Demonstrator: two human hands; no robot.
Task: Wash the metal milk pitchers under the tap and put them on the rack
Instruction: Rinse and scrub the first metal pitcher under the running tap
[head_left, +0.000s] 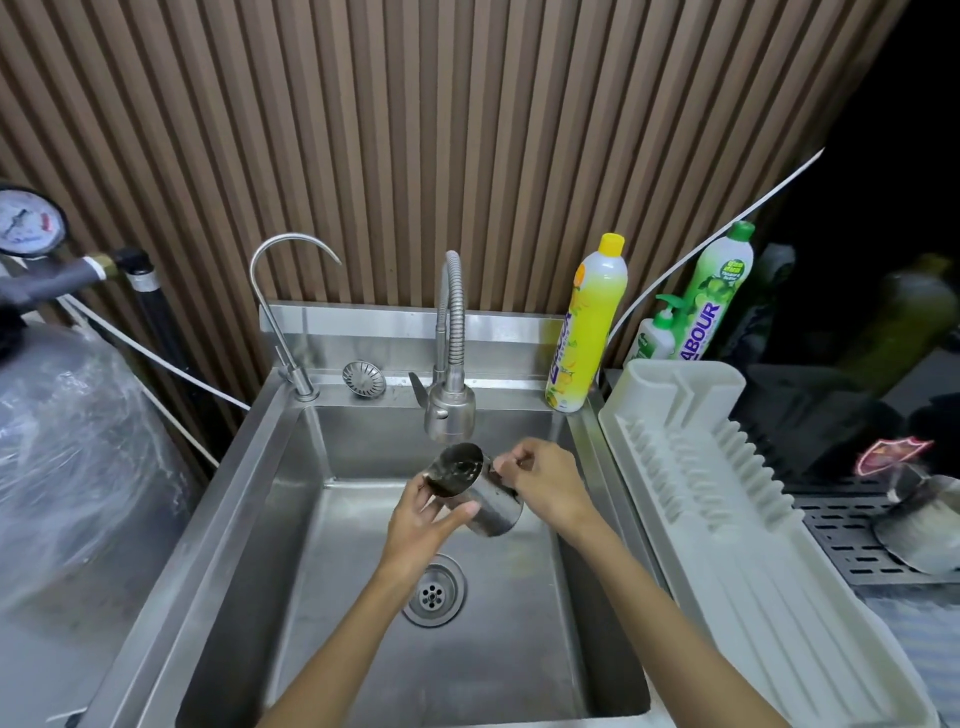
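The milk pitcher (480, 491) hangs tilted over the sink (244, 525), just below the spray head of the tap (450, 410), its mouth turned up and to the left. The left hand (428, 517) wraps fingers and thumb round the body near the rim. The right hand (540, 483) is closed on the handle side. I cannot make out a stream of water.

Likely trouble: wet steel is slick, so a loose left grip could let the pitcher swing on its handle and knock the tap head or drop into the basin. With the mouth tilted like this, a hard jet would probably splash out. On the way right to the rack (727, 519), an elbow could tip the yellow bottle (587, 322) standing on the sink edge.

Count: one pitcher in hand; one blurred metal vessel (922, 525) far right, perhaps a second pitcher; two taps, counting the gooseneck tap (280, 291); three bottles, with the green bottle (722, 291) and the pump bottle (657, 335); one rack; one drain (434, 590)
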